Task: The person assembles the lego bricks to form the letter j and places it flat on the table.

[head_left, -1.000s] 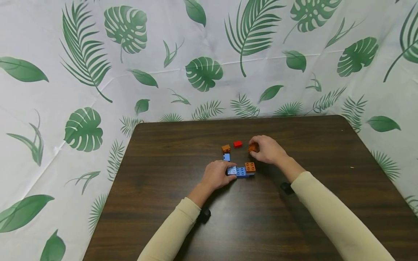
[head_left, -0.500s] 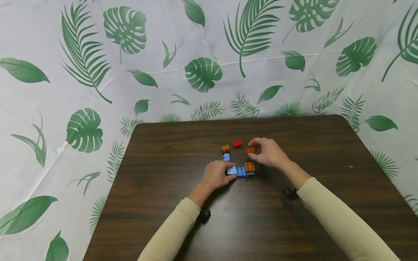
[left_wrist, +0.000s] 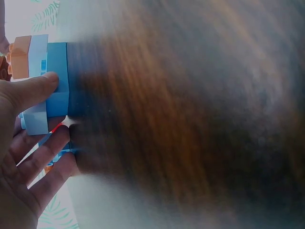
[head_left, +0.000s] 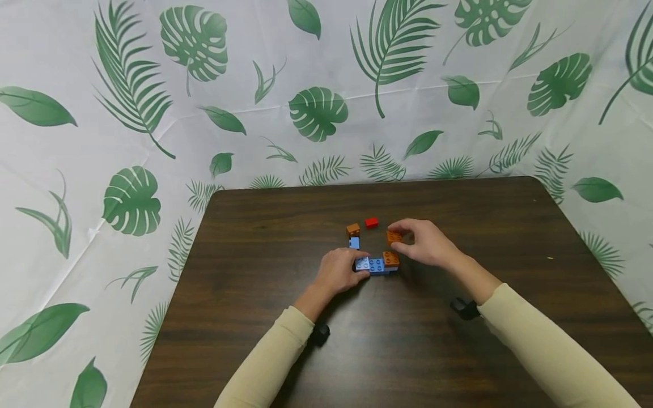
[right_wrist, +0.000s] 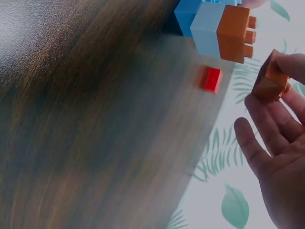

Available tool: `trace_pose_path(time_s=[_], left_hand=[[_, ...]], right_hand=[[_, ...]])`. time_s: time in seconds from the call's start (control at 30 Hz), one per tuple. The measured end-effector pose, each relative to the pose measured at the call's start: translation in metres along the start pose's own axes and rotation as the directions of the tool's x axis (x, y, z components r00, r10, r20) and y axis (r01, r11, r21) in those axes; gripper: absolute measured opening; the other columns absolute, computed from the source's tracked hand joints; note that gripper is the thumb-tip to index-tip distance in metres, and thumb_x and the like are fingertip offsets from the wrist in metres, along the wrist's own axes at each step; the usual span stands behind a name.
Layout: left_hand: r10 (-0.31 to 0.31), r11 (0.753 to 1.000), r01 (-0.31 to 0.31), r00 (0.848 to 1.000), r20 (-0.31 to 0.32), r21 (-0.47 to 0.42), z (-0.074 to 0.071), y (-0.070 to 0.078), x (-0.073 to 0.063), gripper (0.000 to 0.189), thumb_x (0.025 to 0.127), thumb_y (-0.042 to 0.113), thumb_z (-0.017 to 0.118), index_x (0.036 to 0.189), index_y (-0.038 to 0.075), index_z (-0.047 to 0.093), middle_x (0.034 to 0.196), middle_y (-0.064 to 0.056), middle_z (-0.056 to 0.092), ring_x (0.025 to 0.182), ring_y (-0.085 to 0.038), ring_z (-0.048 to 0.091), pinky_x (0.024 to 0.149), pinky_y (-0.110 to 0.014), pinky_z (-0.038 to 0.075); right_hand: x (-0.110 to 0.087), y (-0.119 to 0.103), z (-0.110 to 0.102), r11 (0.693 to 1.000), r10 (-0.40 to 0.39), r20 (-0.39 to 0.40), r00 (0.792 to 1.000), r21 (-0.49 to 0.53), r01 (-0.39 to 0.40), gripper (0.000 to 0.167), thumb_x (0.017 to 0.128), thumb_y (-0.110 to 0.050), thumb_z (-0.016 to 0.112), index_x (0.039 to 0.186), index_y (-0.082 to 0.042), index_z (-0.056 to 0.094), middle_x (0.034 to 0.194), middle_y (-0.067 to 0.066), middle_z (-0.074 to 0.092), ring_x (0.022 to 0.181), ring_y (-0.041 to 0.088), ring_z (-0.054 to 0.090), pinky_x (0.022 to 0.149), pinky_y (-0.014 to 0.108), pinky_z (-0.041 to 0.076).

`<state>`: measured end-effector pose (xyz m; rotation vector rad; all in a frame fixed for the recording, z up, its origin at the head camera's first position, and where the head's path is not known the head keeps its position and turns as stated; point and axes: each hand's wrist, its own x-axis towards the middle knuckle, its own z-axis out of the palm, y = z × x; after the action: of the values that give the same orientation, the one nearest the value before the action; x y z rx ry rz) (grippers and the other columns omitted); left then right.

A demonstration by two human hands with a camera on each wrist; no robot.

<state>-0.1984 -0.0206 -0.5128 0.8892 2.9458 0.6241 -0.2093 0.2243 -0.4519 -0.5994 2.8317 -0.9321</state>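
Note:
My left hand [head_left: 336, 271] grips the left end of a low build of blue toy building bricks [head_left: 376, 266], thumb on the near side and fingers behind. In the left wrist view, light blue bricks sit on a darker blue base [left_wrist: 58, 102]. An orange brick [head_left: 390, 259] tops the build's right end. Just behind that end, my right hand [head_left: 428, 242] pinches another orange brick [head_left: 393, 237] between thumb and fingers. The right wrist view shows this pinched brick [right_wrist: 270, 81] tilted and apart from the build.
Behind the build lie a small red brick [head_left: 371, 222], an orange brick [head_left: 353, 229] and a blue brick [head_left: 354, 242]. All are on a dark wood-grain table [head_left: 255, 272]. A leaf-printed white cloth [head_left: 255, 141] hangs behind the table.
My right hand has brought its orange brick nearer to the build, and more of the brick's studded top shows now. My left hand keeps its place on the blue bricks.

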Motion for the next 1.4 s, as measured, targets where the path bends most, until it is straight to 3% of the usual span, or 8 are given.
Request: trace_pose_path(time_s=[0.47, 0.73, 1.13, 1.4], left_hand=[[-0.018, 1.0, 0.018, 0.999, 0.036, -0.005, -0.002, 0.001, 0.0, 0.041, 0.086, 0.043, 0.075, 0.123, 0.026, 0.071, 0.119, 0.004, 0.069, 0.106, -0.015, 0.064, 0.083, -0.037, 0.052], [-0.026, 1.0, 0.026, 0.999, 0.035, 0.005, 0.0, 0.001, 0.0, 0.041, 0.086, 0.044, 0.075, 0.122, 0.027, 0.071, 0.117, 0.003, 0.069, 0.103, -0.015, 0.064, 0.081, -0.037, 0.052], [-0.023, 1.0, 0.022, 0.999, 0.022, 0.021, 0.002, 0.001, 0.0, 0.041, 0.085, 0.045, 0.075, 0.122, 0.028, 0.071, 0.117, 0.003, 0.07, 0.102, -0.015, 0.065, 0.081, -0.037, 0.052], [-0.031, 0.999, 0.031, 0.999, 0.026, 0.016, 0.0, 0.001, 0.0, 0.041, 0.085, 0.045, 0.075, 0.122, 0.028, 0.071, 0.117, 0.003, 0.069, 0.103, -0.016, 0.064, 0.081, -0.037, 0.052]], right_hand=[[-0.012, -0.009, 0.002, 0.988, -0.112, 0.081, 0.99, -0.097, 0.119, 0.038, 0.088, -0.023, 0.075, 0.123, -0.011, 0.066, 0.111, 0.001, 0.067, 0.1, 0.02, 0.063, 0.086, 0.045, 0.051], [-0.014, -0.009, 0.005, 0.984, -0.14, 0.088, 0.986, -0.101, 0.148, 0.036, 0.088, -0.023, 0.076, 0.122, -0.014, 0.067, 0.113, -0.002, 0.067, 0.099, 0.021, 0.064, 0.086, 0.045, 0.051], [-0.019, -0.014, -0.002, 0.977, -0.116, 0.148, 0.982, -0.161, 0.14, 0.039, 0.089, -0.022, 0.073, 0.126, -0.016, 0.066, 0.12, -0.001, 0.065, 0.103, 0.023, 0.063, 0.092, 0.048, 0.049], [-0.019, -0.015, -0.004, 0.973, -0.145, 0.134, 0.98, -0.163, 0.166, 0.036, 0.088, -0.019, 0.074, 0.123, -0.016, 0.07, 0.117, -0.001, 0.067, 0.102, 0.022, 0.065, 0.09, 0.049, 0.05]])
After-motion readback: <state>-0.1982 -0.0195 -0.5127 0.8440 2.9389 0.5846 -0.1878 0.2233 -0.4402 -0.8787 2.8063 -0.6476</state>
